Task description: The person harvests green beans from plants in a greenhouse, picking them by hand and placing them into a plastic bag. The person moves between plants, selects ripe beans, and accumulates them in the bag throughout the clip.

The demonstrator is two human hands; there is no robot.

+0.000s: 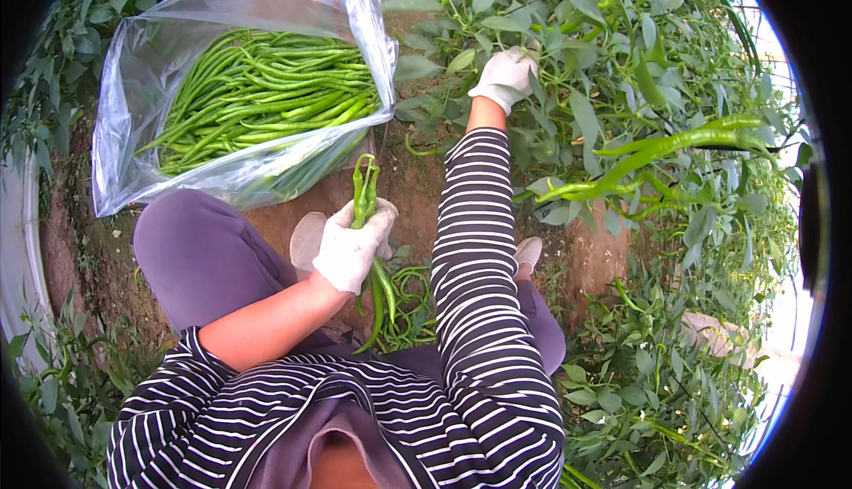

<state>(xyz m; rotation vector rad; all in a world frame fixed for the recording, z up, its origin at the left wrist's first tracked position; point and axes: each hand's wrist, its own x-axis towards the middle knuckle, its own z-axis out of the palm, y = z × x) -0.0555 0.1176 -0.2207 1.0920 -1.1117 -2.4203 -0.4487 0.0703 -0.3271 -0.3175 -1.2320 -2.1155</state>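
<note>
In a white glove, my left hand [357,243] is closed around a few long green chili peppers [365,189]; their stem ends stick out above the fist and the pods hang below. My right hand [509,76], also gloved in white, reaches into the leaves of a pepper plant [572,43]; its fingertips are hidden by foliage, so its grip cannot be made out. Up and to the left of my left hand, a clear plastic bag [126,89] lies open, holding a large heap of green chili peppers [279,89].
More green peppers [406,302] lie in a loose pile between my legs. Peppers [685,143] hang from the plants on the right, above further pepper plants [619,382]. Bare soil [319,199] shows between the rows. White sheeting [20,223] runs along the left edge.
</note>
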